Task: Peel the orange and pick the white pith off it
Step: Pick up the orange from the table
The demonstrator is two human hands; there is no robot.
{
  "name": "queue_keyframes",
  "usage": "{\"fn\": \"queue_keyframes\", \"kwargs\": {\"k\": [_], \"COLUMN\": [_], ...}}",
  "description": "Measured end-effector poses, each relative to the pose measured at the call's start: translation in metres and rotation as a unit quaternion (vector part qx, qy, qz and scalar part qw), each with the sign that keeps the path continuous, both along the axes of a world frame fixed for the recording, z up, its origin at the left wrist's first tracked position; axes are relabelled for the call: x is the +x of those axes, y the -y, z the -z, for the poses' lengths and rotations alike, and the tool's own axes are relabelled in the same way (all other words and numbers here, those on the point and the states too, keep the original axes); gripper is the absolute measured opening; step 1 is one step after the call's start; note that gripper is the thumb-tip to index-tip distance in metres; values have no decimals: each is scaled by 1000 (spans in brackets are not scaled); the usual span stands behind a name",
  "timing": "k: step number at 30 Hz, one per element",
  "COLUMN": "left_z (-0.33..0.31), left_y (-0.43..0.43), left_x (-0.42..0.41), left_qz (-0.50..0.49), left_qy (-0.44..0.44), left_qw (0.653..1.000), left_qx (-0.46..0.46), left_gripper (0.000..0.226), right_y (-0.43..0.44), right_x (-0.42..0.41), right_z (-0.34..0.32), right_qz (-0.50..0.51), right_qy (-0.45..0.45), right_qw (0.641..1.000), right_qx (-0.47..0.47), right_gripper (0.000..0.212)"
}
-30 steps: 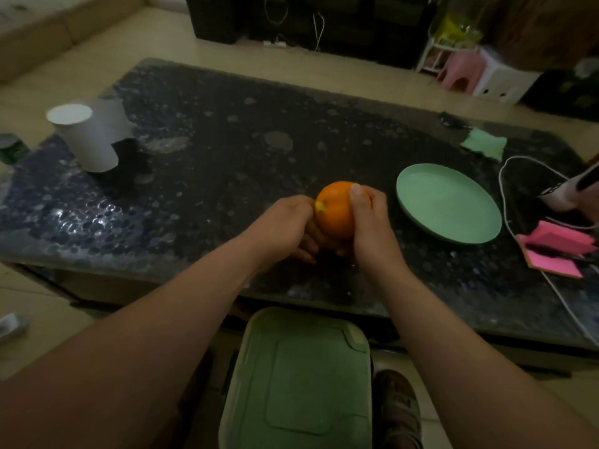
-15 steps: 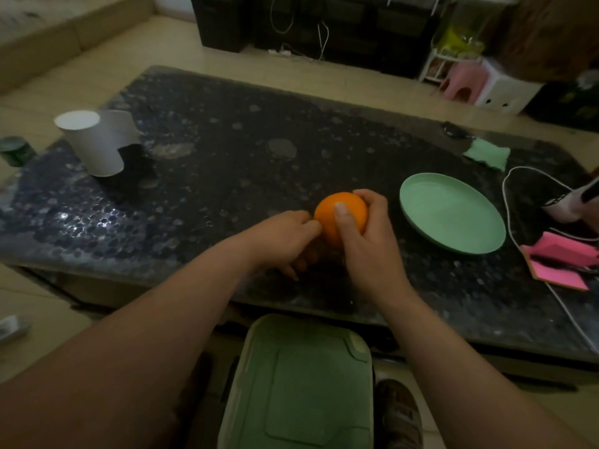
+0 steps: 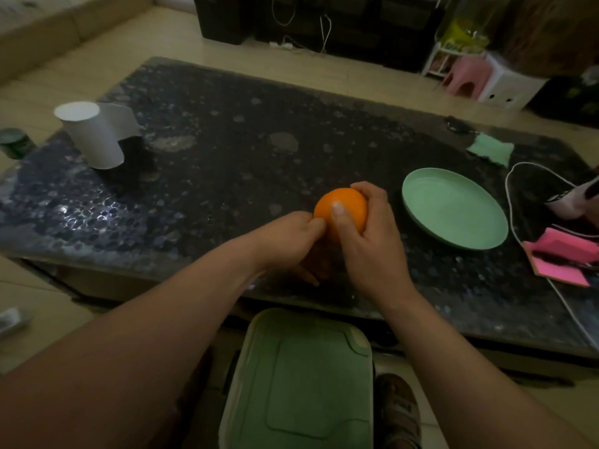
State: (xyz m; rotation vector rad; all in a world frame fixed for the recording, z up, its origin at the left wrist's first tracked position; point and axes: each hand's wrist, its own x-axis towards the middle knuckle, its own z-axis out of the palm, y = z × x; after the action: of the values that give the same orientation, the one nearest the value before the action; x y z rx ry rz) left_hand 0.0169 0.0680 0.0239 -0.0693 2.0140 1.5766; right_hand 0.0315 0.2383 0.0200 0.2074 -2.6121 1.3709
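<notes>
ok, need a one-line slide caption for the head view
Head view: right hand grips the orange over a dark table, left hand holding its side; green plate alongside.

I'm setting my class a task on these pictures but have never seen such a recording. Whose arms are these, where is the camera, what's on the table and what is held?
No machine here: these are one person's bare arms. The camera sits on that person's head, looking forward and down, so the arms reach in from below. The right hand grips an orange, thumb across its front; the left hand holds its left side. The peel looks whole. Beneath is a dark pebble-patterned table carrying a green plate, a white paper cup, a green cloth, pink paper pads and a white cable. Nearest the camera is a green lidded bin.
</notes>
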Motion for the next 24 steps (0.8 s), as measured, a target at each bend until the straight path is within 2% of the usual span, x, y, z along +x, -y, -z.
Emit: {"fn": "queue_keyframes", "kwargs": {"k": [8,11,19,24], "left_z": [-3,-2,-12,-10], "left_y": [-7,-7,-5,1], "left_x": [-1,1,3,1], "left_qz": [22,18,15,14], "left_qy": [-83,-123,-176,-192], "left_qw": [994,989,983,981], "left_qx": [-73,-84,-50,-27], "left_gripper": [34,28,30,34], "right_y": [-6,-6,-8,-10], "right_x": [2,2,-8,-8], "right_z": [2,2,-11,-12], "right_qz": [12,19,37,37], "right_qy": [0,5,92,107], "right_qw": [1000,999,973,972], "right_qx": [-11,-44,-208,-206], "right_gripper": [44,41,29,29]}}
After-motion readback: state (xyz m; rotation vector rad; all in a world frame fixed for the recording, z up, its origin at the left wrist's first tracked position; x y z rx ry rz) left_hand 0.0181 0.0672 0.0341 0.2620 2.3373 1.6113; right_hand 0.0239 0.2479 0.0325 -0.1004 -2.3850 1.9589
